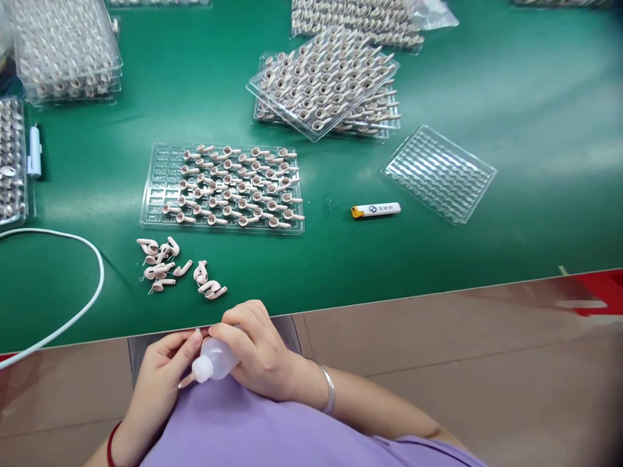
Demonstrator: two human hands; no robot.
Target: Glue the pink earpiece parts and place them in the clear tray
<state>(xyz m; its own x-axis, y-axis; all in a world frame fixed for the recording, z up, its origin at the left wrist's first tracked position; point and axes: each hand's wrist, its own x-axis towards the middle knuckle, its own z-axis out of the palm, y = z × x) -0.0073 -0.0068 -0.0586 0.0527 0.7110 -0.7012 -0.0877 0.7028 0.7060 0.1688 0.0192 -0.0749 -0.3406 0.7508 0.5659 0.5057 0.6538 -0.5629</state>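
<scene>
Gripping a translucent squeeze bottle (221,360), the right hand (263,353) curls around its body over the lap, just off the table edge, with the white cap tilted down and leftward. The left hand (168,363) sits close beside it, thumb and fingers drawn near together; whether anything is pinched there, I cannot tell. Good handling here likely means light, even pressure on the soft bottle and both hands braced together. Beyond them, on the green table (331,266), lie loose earbud shells (158,269) with fine wires, best lifted without tugging; farther out, a clear blister tray (160,188) holds more in rows.
</scene>
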